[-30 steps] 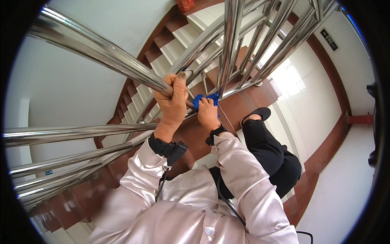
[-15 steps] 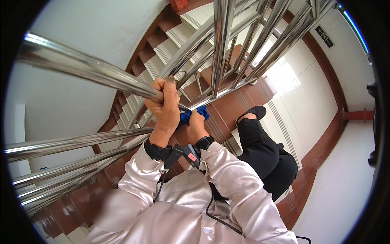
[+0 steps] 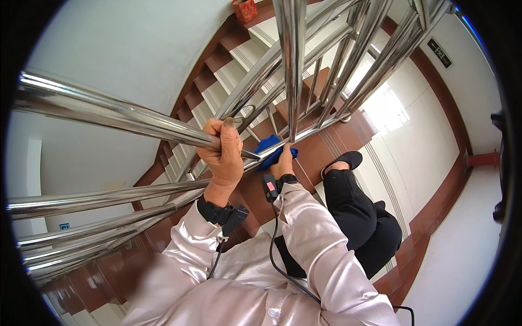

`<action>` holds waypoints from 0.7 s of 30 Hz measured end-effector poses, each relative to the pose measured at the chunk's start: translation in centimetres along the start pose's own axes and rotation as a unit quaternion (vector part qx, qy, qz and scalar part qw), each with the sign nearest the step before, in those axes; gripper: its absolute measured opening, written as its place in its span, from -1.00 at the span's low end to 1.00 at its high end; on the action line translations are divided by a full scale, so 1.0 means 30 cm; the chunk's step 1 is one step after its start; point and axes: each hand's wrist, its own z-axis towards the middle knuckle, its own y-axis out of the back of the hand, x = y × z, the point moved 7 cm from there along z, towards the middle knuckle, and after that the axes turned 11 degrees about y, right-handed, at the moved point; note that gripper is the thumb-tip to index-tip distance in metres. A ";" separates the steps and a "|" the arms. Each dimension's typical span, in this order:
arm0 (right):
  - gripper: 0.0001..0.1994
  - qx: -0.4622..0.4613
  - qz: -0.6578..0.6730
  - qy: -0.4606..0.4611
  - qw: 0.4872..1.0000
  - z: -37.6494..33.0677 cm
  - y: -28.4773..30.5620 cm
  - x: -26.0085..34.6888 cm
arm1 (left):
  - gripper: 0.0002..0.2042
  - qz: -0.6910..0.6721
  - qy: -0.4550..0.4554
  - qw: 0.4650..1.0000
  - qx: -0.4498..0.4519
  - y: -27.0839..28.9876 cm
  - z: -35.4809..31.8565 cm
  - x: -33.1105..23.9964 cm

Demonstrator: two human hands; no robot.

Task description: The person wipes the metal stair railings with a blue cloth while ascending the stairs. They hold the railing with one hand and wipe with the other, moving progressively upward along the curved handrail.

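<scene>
Head view: L hand wraps post, fingers curled tight; R hand holds cloth on low rail nr post's foot, most fingers hidden. Step: prob. working cloth along low rail; next move calls for steady pressure, L hand bracing. Cloth blue, soft, crumpled; post & low rail round, mirror-shiny metal.
</scene>
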 end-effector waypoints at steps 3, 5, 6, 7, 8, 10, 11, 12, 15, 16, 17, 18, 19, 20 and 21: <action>-0.38 0.034 -0.009 0.003 0.999 -0.006 -0.007 -0.091 | -0.70 -0.019 0.013 1.000 0.016 -0.032 0.004 -0.003; -0.40 0.033 -0.051 -0.058 0.996 -0.064 -0.013 -0.179 | -0.70 -0.026 0.016 0.999 0.019 -0.035 0.005 0.008; -0.42 0.097 -0.197 0.000 0.976 -0.141 -0.029 -0.155 | -0.70 -0.023 0.017 1.000 0.010 -0.003 0.003 0.019; -0.43 0.166 -0.338 0.054 0.925 -0.282 -0.078 -0.114 | -0.70 -0.003 0.012 1.000 -0.008 0.042 -0.006 0.031; -0.46 0.174 -0.357 0.050 0.916 -0.314 -0.102 -0.095 | -0.71 0.009 0.003 1.000 -0.011 0.039 -0.002 0.026; -0.53 0.130 -0.284 -0.035 0.949 -0.328 -0.125 -0.107 | -0.71 0.030 -0.009 0.999 -0.011 0.044 -0.003 0.016; -0.59 0.118 -0.263 -0.040 0.957 -0.275 -0.108 -0.092 | -0.71 0.018 0.000 1.000 -0.003 0.020 0.002 0.011; -0.64 0.106 -0.243 -0.045 0.963 -0.220 -0.087 -0.082 | -0.71 0.024 -0.005 1.000 0.002 0.009 0.008 0.026; -0.77 0.127 -0.308 -0.002 0.943 -0.199 -0.103 -0.015 | -0.72 0.032 0.006 0.999 0.010 0.023 0.012 0.036; -0.73 0.091 -0.427 0.071 0.897 -0.227 -0.130 0.011 | -0.72 0.030 0.015 0.999 0.011 0.032 0.008 0.037; -0.71 0.114 -0.487 0.173 0.848 -0.247 -0.165 0.034 | -0.73 0.031 0.016 0.999 0.014 0.028 0.005 0.031; -0.69 0.136 -0.538 0.273 0.786 -0.285 -0.192 0.052 | -0.74 0.032 0.017 0.999 0.017 0.024 0.002 0.025; -0.66 0.155 -0.579 0.368 0.710 -0.323 -0.225 0.071 | -0.74 0.033 0.019 0.999 0.021 0.020 0.003 0.020; -0.52 0.180 -0.602 0.311 0.713 -0.351 -0.231 0.069 | -0.76 0.038 0.013 0.999 0.018 0.022 0.001 0.020; -0.50 0.180 -0.627 0.323 0.686 -0.328 -0.217 0.066 | -0.77 0.040 0.015 0.999 0.018 0.025 0.000 0.019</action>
